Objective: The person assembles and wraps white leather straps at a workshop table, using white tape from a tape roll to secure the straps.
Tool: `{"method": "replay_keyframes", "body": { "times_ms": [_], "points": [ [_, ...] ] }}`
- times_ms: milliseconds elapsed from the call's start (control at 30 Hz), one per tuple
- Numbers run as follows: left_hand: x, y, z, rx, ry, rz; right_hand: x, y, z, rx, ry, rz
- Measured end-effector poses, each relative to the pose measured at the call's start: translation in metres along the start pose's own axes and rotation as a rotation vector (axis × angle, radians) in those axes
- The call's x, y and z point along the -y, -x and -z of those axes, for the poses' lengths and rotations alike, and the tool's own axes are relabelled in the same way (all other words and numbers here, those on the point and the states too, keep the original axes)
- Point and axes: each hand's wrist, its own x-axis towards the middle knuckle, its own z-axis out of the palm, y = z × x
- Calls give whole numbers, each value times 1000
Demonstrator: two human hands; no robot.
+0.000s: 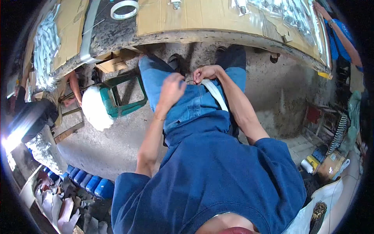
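Note:
My right hand [207,74] is above my lap, its fingers pinched at the upper end of a white strip [215,94]. The strip curves down across my jeans [191,103] towards my waist. Beside it, slightly blurred, my left hand [172,91] is raised over my other thigh with its fingers curled together. A small dark spot shows at its fingertips, but what it holds, if anything, I cannot make out. A short gap separates the two hands.
A cardboard-covered table [171,19] stands ahead, bearing a tape roll [124,9] and plastic-wrapped pieces [288,15]. A green stool [124,93] with a white cover [95,107] is left. Blue containers [93,184] stand behind left. Other people work at both sides.

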Motion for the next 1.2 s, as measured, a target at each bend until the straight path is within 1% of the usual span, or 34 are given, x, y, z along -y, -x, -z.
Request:
{"method": "replay_keyframes", "body": {
  "times_ms": [33, 67, 100, 167, 267, 300, 367, 467, 533, 600, 700, 767, 800, 867, 900, 933, 967, 1000, 1033, 1067, 1133, 1167, 1200],
  "points": [
    [-14, 1, -3, 244, 111, -31, 1, 0, 2, 3, 1, -3],
    [-24, 2, -1, 487, 223, -62, 1, 1, 5, -22, 84, -13],
    [-31, 3, 7, 485, 223, -58, 2, 2, 8, -49, 170, -22],
    [-50, 4, 24, 728, 24, -60, 10, 9, 2, -35, 149, -27],
    [-67, 8, 37, 803, 6, 7, 10, 9, -4, -1, 116, -27],
    [-68, 11, 34, 800, 4, 17, 14, 7, -6, 28, 135, -24],
    [-71, 20, 26, 738, -16, -29, 22, 8, -10, 61, 203, -23],
    [-81, 16, 27, 793, -71, 6, 12, -2, -2, 122, 181, -25],
    [-78, 18, 21, 786, -71, 22, 13, -8, 1, 99, 259, -66],
    [-74, 20, 15, 785, -71, 35, 9, -10, 1, 174, 147, -56],
    [-66, 22, 7, 727, -20, 57, 7, -11, 4, 152, 104, -91],
    [-55, 22, 4, 611, 138, 98, 9, -9, 8, 138, 115, -111],
    [-55, 19, 7, 615, 136, 89, 10, -8, 7, 131, 114, -103],
    [-55, 12, 12, 281, 447, 150, 11, -3, 6, 46, 264, -149],
    [-52, 9, 15, 282, 454, 143, 16, 3, -3, -45, 349, -176],
    [-46, 6, 19, 204, 420, 161, 17, 8, -8, -52, 349, -180],
    [-39, 4, 24, 123, 385, 184, 18, 12, -13, -133, 379, -75],
    [-34, 2, 28, 120, 390, 188, 19, 16, -21, -211, 408, 30],
    [-27, -2, 32, 79, 375, 194, 19, 23, -28, -320, 526, 36],
    [-21, -5, 35, 38, 362, 201, 21, 24, -35, -319, 530, 28],
    [-9, -10, 35, 1, 358, 195, 18, 29, -42, -536, 541, -44],
    [-4, -13, 33, -15, 326, 185, 16, 30, -47, -564, 739, 25],
    [0, -15, 31, -31, 293, 178, 9, 27, -41, -569, 742, 17]
  ]
}}
